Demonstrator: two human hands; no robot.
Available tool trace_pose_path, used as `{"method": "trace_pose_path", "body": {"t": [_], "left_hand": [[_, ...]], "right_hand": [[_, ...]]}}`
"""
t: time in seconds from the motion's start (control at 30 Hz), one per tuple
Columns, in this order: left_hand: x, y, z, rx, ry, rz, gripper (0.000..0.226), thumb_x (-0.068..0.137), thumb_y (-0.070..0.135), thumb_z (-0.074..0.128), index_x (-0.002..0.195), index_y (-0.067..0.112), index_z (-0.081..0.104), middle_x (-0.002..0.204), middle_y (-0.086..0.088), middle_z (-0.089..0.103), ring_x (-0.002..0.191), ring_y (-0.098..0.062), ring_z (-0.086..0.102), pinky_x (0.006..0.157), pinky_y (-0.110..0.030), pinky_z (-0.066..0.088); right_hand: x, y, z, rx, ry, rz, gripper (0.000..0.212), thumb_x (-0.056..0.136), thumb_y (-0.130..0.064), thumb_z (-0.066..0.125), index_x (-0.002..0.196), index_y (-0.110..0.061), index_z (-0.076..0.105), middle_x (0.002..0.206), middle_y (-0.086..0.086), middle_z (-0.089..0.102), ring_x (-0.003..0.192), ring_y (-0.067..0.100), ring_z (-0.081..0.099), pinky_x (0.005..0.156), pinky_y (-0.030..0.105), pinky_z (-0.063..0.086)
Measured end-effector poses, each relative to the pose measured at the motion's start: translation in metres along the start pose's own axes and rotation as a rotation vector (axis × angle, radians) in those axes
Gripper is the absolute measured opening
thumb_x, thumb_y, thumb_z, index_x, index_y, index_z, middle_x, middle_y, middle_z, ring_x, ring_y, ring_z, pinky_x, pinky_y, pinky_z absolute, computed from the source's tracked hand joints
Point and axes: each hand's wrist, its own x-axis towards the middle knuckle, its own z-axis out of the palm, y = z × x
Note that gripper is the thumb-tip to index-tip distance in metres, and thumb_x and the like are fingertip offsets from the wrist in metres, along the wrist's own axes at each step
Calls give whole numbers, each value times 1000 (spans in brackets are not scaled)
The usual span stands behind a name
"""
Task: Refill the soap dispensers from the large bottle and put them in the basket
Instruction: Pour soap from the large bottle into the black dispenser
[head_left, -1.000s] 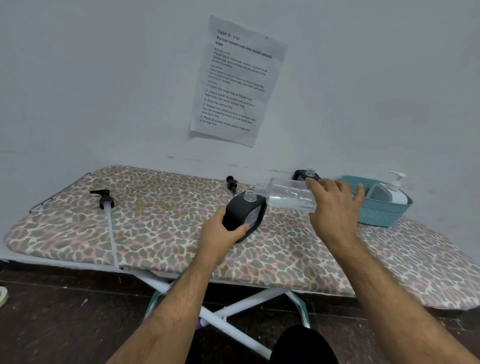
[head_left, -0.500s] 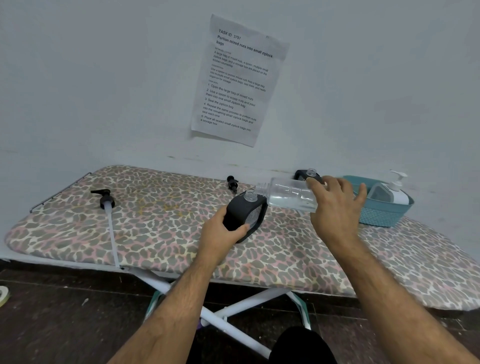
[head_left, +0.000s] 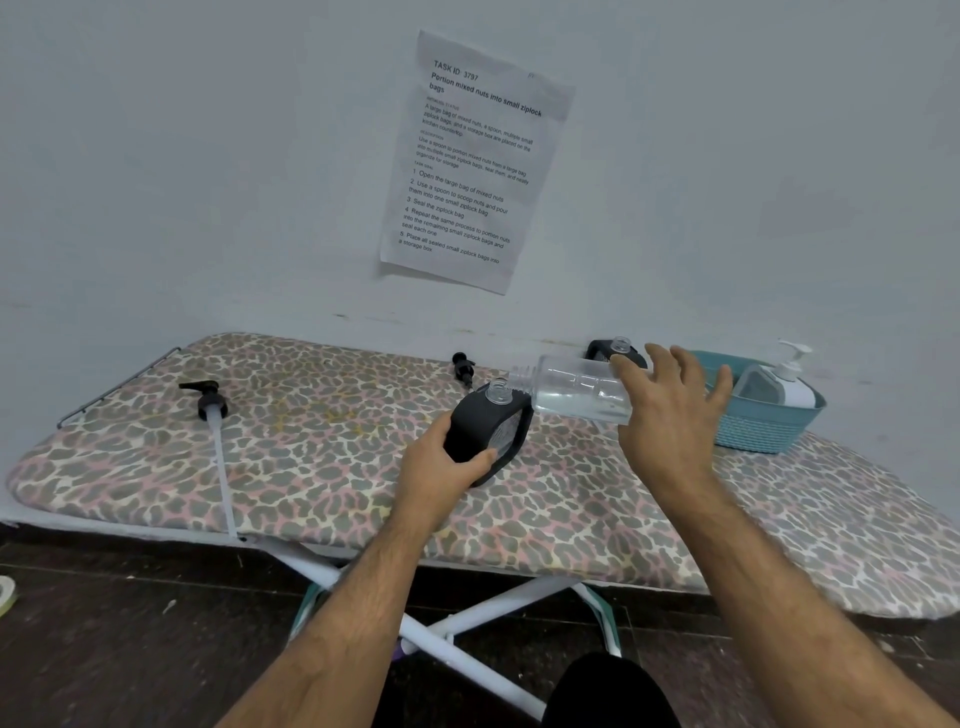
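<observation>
A person stands at an ironing board (head_left: 311, 467) with a leopard-print cover. The left hand (head_left: 441, 467) grips a black soap dispenser (head_left: 488, 431), uncapped and tilted, resting on the board. The right hand (head_left: 670, 415) holds a clear bottle (head_left: 571, 392) on its side, neck just above the dispenser's opening; the fingers look loosely spread over it, though the thumb is hidden. A teal basket (head_left: 763, 431) at the right holds a white dispenser (head_left: 784, 387). A second black dispenser (head_left: 615, 351) stands behind the bottle. Two black pumps lie on the board, one (head_left: 210, 402) left, one (head_left: 464, 366) centre.
</observation>
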Motion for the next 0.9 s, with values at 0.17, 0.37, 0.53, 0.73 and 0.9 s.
{"method": "trace_pose_path", "body": {"t": [0.17,0.37,0.53,0.73,0.9], "left_hand": [[0,1,0,3,2,-2,46,81,23,78,124,25,60,97,27,62,84,19,58,68,-1,46],[0,1,0,-2,2,2,50,81,23,78,127,23,59,99,25,62,88,15,59,68,-2,46],[0,1,0,2,5,3,50,81,24,78,127,23,60,100,24,63,91,13,60,70,-4,48],[-1,2,-1,-4,1,3,49,81,23,78,126,24,60,100,24,63,90,12,60,69,-3,47],[-1,3,0,-2,5,-1,47,81,24,78,124,25,60,100,24,64,88,14,59,68,0,45]], "right_hand": [[0,-1,0,10,10,1,72,67,11,67,127,-27,61,142,13,50,138,36,36,110,68,14],[0,-1,0,4,0,4,72,68,10,67,129,-28,60,143,12,49,139,36,34,111,68,14],[-1,-1,-1,5,-5,8,71,69,9,68,129,-28,59,144,12,48,139,35,34,111,68,13],[-2,-1,-1,9,-7,7,73,69,9,70,130,-28,59,144,12,47,140,35,33,111,68,13],[-1,-2,-3,13,-3,13,72,70,11,66,130,-28,59,144,13,47,140,36,33,111,68,12]]}}
